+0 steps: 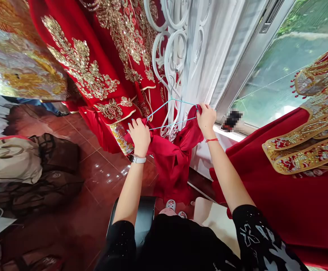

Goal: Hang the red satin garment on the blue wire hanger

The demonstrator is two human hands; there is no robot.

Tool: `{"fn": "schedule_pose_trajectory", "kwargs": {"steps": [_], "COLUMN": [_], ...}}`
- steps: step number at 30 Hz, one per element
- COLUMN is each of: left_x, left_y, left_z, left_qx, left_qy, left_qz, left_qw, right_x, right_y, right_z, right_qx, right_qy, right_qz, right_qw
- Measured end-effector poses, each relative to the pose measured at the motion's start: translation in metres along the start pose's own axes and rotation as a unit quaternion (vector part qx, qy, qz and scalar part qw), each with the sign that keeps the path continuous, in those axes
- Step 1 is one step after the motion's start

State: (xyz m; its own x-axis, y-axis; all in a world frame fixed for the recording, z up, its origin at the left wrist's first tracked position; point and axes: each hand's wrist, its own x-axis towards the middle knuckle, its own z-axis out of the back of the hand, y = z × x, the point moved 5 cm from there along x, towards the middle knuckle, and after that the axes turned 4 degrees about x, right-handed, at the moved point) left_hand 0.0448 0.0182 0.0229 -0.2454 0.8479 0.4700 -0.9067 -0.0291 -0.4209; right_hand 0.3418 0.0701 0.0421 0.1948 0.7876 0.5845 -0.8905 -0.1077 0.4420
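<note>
Black-sleeved arms reach up from the stool [144, 218]. Left hand [140, 135] and right hand [206, 118] each clench the red satin garment [172, 158] on a blue wire hanger [169, 113], against the white scrolled grille [175, 56].

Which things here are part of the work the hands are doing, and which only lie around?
In use:
left hand
right hand
plain red cloth
blue hanger

Lying about:
embroidered red dress
white scroll rack
bags on the floor
red garment at right
</note>
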Motion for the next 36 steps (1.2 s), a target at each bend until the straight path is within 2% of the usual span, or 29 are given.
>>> {"fn": "schedule_pose_trajectory", "kwargs": {"steps": [5,11,16,19,21,25,28,32,34,36], "left_x": [0.004,0.016,0.025,0.027,0.025,0.013,0.0,-0.005,-0.004,-0.001], "left_y": [0.001,0.008,0.023,0.028,0.028,0.02,0.011,0.006,0.006,0.007], "left_z": [0.003,0.012,0.018,0.022,0.026,0.033,0.033,0.032,0.031,0.032], "left_qx": [0.028,0.022,0.013,-0.026,-0.052,-0.103,-0.085,-0.033,-0.019,-0.001], "left_qy": [0.019,0.023,-0.009,-0.029,-0.028,-0.007,0.007,0.005,0.034,0.064], "left_qz": [-0.001,0.011,0.041,0.05,0.051,0.014,-0.019,-0.027,-0.041,-0.056], "left_qw": [0.999,0.999,0.999,0.998,0.997,0.995,0.996,0.999,0.998,0.996], "right_x": [0.005,0.032,0.05,0.047,0.038,0.014,0.0,-0.009,-0.008,-0.004], "right_y": [0.0,-0.012,-0.039,-0.058,-0.064,-0.056,-0.044,-0.03,-0.027,-0.025], "right_z": [0.0,0.004,0.012,0.018,0.022,0.03,0.031,0.028,0.027,0.025], "right_qx": [-0.068,-0.12,-0.017,0.063,0.121,0.183,0.177,0.108,0.059,0.01], "right_qy": [0.012,0.085,0.11,0.106,0.087,0.028,0.028,0.02,0.028,0.062], "right_qz": [-0.02,-0.04,-0.036,-0.056,-0.043,0.034,0.049,0.034,0.021,0.021], "right_qw": [0.997,0.988,0.993,0.991,0.988,0.982,0.983,0.993,0.998,0.998]}}
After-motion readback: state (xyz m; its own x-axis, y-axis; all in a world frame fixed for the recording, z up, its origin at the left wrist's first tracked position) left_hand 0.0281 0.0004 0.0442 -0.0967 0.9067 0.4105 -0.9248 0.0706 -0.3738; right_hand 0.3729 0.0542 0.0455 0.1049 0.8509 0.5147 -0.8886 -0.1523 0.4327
